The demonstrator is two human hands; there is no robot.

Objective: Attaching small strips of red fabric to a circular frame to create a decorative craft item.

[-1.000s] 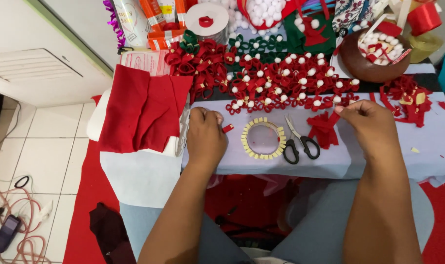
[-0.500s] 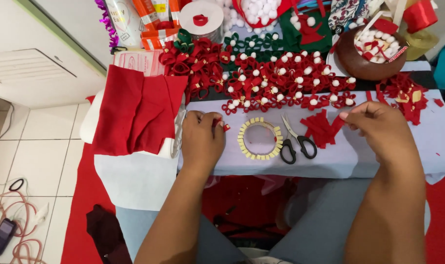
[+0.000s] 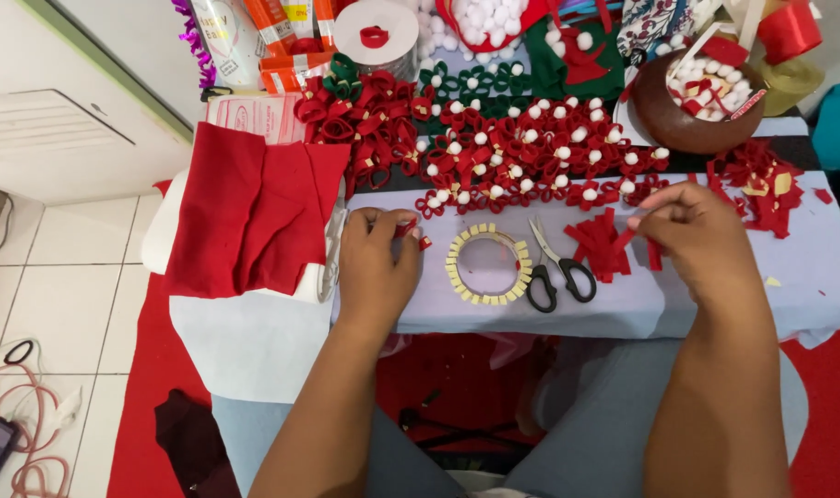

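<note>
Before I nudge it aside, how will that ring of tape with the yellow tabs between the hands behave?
The tape ring lies flat, so it should slide rather than roll. It looks hollow and light, probably easy to push. Its yellow tabs may be sticky and snag the pale cloth or the scissors touching it.

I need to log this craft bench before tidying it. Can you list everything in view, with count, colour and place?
Felt sheet: one, red, draped left of the work board.
Tape ring: one, edged with yellowish tabs, centre of the board.
Scissors: one pair, black handles, right of the ring.
Felt strips: small pile, red, by the right hand.
Felt loops with pompoms: many, red with white balls, along the far edge.
Green loops: several, behind the red ones.
Bowl: one, brown, holding pompoms, far right.
Felt scraps: pile, red, right of the board.
Left hand: grip on a small red piece.
Right hand: grip on a red strip.
</note>
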